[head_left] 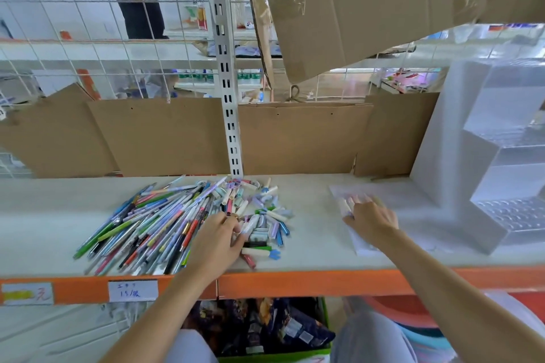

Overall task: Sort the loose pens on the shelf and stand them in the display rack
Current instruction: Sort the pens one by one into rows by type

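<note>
A heap of loose coloured pens (153,227) and short pastel caps (259,209) lies mid-shelf, from the back edge to near the orange front edge of the pale grey shelf (44,230). The left hand (219,237) rests on the heap, fingers curled among the caps; what it grips I cannot tell. The right hand (370,216) lies flat, fingers spread, on a clear plastic sheet (358,242). The stepped clear acrylic display rack (507,215) stands at the shelf's right end

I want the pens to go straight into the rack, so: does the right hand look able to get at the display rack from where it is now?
Probably yes. The right hand rests flat on a white sheet on the shelf, and the display rack stands just to its right with only bare shelf between.
</note>
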